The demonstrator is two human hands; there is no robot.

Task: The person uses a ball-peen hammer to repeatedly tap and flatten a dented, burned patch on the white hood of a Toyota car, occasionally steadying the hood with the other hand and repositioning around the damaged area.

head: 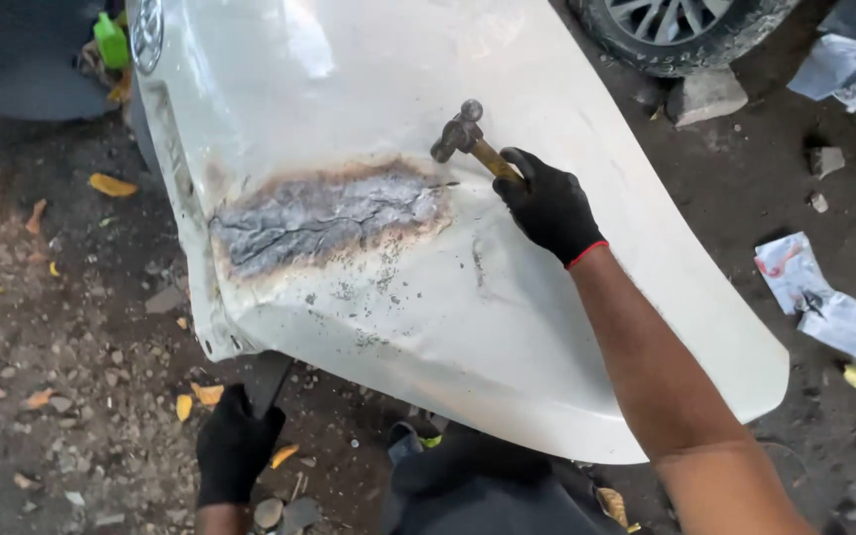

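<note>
Right hand point(550, 206), black glove, clamped on the wooden handle of a ball-peen hammer point(460, 134), head just above the white car panel point(507, 327), beside the burnt, cracked patch point(329, 213). Left hand point(235, 446), gloved, closed on a dark tool point(267, 381) under the panel's near edge. Beyond: tyre point(681, 30), green bottle point(110, 40).

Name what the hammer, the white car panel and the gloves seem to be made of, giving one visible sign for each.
Hammer: dark, dull metal head, seemingly steel; yellowish-brown handle, probably wood.
White car panel: glossy painted sheet metal, probably; the burnt grey patch with rusty brown edges and the dents suggest it.
Gloves on the right hand and left hand: black, matte, seemingly knitted fabric; the right cuff has a red edge.
</note>
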